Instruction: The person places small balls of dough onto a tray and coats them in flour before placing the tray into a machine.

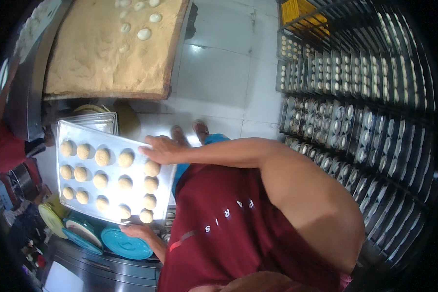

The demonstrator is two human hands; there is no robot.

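Observation:
A silver metal baking tray [114, 141] is in both my hands, out to the left of my body. Rows of round, pale dough balls [102, 157] with a rough, crumb-like surface sit on it. My right hand [164, 150] reaches across and grips the tray's far right corner, fingers over the rim beside a ball. At the near edge, my left hand [137, 231] holds the rim from below, its fingers partly hidden by the tray.
A table [107, 63] covered in tan crumbs or flour bears several white dough pieces [144, 34]. More metal trays [109, 119] lie below it. Racks of loaded trays [355, 73] and a yellow crate [301, 14] stand right. Teal lids [126, 242] sit by a steel surface [107, 272].

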